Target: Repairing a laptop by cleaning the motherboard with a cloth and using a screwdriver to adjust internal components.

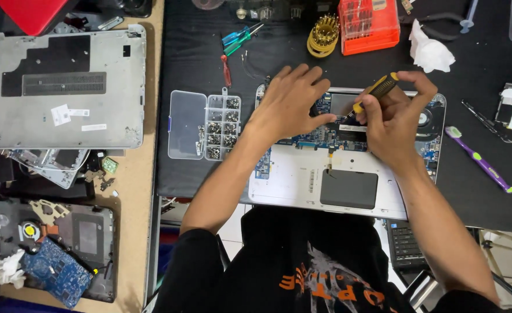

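Head view: the opened laptop (302, 179) lies on the black counter (198, 52), circuit board bare. The left hand (290, 101) rests flat on the board, fingers spread, holding nothing. The right hand (395, 124) is clamped around a yellow-and-black screwdriver (372, 95), tip down on the board between the two hands. Just left sits a clear screw box (205, 124); a purple toothbrush (479, 159) lies off to the right.

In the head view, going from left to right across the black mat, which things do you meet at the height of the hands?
Clear screw organizer box → left hand on the opened laptop → yellow-black screwdriver → right hand → purple toothbrush.
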